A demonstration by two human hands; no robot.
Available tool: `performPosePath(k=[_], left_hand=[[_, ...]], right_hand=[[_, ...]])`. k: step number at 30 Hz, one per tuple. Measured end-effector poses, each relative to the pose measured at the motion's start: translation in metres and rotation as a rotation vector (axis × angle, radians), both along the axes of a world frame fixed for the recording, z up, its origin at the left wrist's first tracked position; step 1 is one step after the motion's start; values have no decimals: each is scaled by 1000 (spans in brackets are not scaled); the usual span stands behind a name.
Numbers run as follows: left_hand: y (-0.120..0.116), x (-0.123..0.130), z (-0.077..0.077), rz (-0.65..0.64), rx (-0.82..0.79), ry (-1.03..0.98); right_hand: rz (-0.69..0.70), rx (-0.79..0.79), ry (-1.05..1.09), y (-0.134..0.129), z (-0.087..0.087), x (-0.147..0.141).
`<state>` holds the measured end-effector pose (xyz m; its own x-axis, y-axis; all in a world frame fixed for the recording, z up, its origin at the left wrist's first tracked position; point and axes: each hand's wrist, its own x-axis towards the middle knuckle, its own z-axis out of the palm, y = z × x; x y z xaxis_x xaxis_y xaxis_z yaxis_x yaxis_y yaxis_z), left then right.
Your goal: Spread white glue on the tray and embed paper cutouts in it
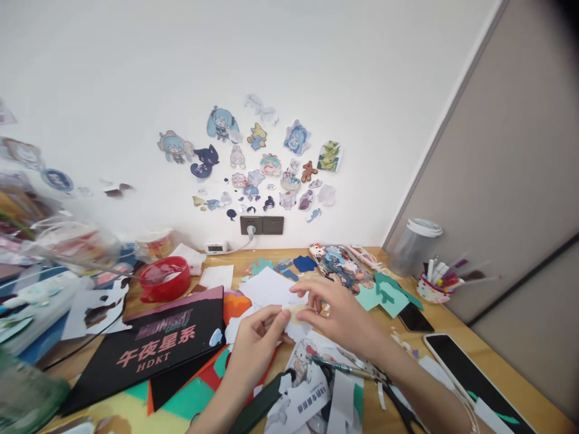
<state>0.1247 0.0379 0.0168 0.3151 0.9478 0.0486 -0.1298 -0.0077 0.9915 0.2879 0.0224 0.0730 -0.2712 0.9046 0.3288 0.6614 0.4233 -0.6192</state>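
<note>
Near the middle of the desk, my left hand (260, 337) pinches the left side of a small pale, cream-coloured piece (296, 313). The thumb and forefinger of my right hand (339, 310) close on its right side, while the other fingers are raised over it. White paper sheets (266, 286) lie just behind and beneath the piece. Printed paper (312, 398) and cut scraps are in front of my hands, with a pen (344, 366) on top. Dark-handled scissors (398, 398) lie partly under my right forearm.
A black folder (158, 349) and red bowl (166, 278) are at left. Green paper (384, 294), a dark phone (415, 317), a tablet (474, 374) and a pen cup (432, 288) are at right. Cut-out stickers cover the wall behind.
</note>
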Motion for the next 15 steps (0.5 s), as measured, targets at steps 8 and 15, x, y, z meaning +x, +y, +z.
performPosePath(k=[8,15], left_hand=[[0,-6,7,265,-20,-97],[4,-13,13,271,-30,-151]], right_hand=[[-109,-200,513,5,-17,-16],[-93,-225,652,20,-22,-28]])
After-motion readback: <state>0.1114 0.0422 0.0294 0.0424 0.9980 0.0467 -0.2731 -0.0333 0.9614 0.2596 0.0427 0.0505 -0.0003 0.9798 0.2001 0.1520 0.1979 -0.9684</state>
